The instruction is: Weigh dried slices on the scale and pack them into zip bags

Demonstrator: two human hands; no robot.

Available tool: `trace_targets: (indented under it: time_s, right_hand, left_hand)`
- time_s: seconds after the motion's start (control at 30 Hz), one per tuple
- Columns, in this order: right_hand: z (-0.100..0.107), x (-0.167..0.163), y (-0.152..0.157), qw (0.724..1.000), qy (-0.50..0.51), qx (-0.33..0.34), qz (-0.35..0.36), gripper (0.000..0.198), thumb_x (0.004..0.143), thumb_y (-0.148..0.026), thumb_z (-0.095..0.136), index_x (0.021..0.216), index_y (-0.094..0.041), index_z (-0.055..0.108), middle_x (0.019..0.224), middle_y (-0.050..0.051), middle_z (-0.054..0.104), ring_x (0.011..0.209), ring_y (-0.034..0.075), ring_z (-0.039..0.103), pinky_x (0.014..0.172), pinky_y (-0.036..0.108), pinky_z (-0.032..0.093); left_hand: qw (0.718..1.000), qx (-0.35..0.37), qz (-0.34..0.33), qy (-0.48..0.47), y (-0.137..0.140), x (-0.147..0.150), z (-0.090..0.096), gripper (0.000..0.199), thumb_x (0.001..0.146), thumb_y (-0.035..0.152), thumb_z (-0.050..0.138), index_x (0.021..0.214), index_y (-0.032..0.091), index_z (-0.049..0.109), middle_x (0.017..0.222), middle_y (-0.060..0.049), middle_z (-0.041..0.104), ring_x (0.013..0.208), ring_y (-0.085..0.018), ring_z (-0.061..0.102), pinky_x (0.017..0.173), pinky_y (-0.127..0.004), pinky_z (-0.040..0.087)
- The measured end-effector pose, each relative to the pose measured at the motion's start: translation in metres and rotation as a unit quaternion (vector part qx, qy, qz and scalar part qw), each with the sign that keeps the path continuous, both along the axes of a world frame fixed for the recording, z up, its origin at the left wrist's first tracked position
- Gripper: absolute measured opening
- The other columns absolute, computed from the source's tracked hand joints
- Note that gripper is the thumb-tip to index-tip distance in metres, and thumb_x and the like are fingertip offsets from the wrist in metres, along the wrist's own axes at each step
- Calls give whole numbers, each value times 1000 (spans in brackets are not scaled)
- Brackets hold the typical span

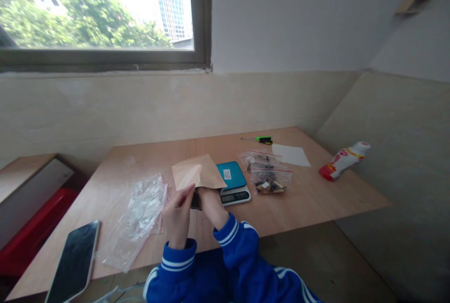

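Observation:
A brown paper bag (198,172) is held over the table, its mouth toward me. My left hand (177,211) pinches the near left edge of the bag between thumb and fingers. My right hand (211,202) reaches in at the mouth, and its fingers are hidden by the paper, so what they hold does not show. Just right of the bag, partly covered by it, lies a kitchen scale (234,176) with a teal top and a dark display.
Clear zip bags (140,214) lie on the left, near a tablet (75,258). Right of the scale are zip bags of small dark and tan pieces (270,183), a white paper sheet (291,155) and screwdrivers (263,140). A red-and-white bottle (344,160) is at the right edge.

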State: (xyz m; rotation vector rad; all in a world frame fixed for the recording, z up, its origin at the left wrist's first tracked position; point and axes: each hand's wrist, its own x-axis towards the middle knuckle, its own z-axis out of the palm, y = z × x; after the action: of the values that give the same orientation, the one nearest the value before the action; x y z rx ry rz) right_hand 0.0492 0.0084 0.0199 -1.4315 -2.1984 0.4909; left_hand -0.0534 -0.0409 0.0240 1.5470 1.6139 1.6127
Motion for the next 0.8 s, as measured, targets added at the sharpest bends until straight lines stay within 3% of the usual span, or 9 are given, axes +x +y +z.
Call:
trace_targets:
  time_s: [0.17, 0.33, 0.47, 0.6, 0.7, 0.8]
  right_hand:
    - [27, 26, -33, 999, -24, -21, 34, 31, 89, -10, 47, 117, -16, 60, 109, 13, 68, 101, 26, 64, 88, 39, 49]
    - [57, 57, -42, 983, 142, -44, 111, 33, 84, -14, 60, 115, -23, 63, 117, 5, 66, 109, 21, 60, 96, 34, 45]
    - [71, 84, -43, 958, 265, -48, 104, 35, 83, -24, 64, 118, -25, 62, 120, 4, 65, 112, 19, 59, 98, 33, 45]
    - [54, 111, -27, 955, 293, 34, -6, 35, 85, -32, 60, 119, -23, 61, 121, 6, 64, 111, 21, 60, 96, 36, 47]
    - [20, 123, -1, 961, 231, 111, -106, 34, 86, -27, 54, 118, -22, 61, 121, 9, 64, 113, 23, 59, 100, 40, 44]
    - [-15, 125, 26, 973, 148, 107, -140, 33, 85, -21, 51, 116, -18, 62, 117, 11, 66, 110, 24, 60, 96, 40, 46]
  left_hand:
    - [999, -22, -19, -15, 1, -2, 8, 19, 80, 35, 64, 92, 24, 74, 91, -1, 75, 82, -18, 69, 74, -28, 56]
    - [999, -34, -7, -30, 6, -3, 14, 19, 78, 36, 66, 90, 24, 74, 89, -2, 75, 79, -18, 69, 73, -29, 56]
    - [998, -39, 5, -49, 11, -2, 18, 21, 78, 36, 66, 91, 23, 74, 88, -2, 75, 79, -18, 70, 74, -29, 56]
    - [998, -41, 5, -56, 13, -1, 17, 21, 77, 36, 66, 90, 22, 74, 88, -3, 75, 79, -19, 70, 75, -31, 57]
    - [997, -41, -2, -67, 12, -1, 16, 21, 76, 36, 68, 89, 21, 74, 88, -4, 75, 79, -19, 70, 76, -31, 57]
    - [997, -41, -3, -70, 11, -1, 17, 20, 75, 35, 68, 88, 21, 75, 87, -4, 75, 79, -19, 70, 75, -31, 57]
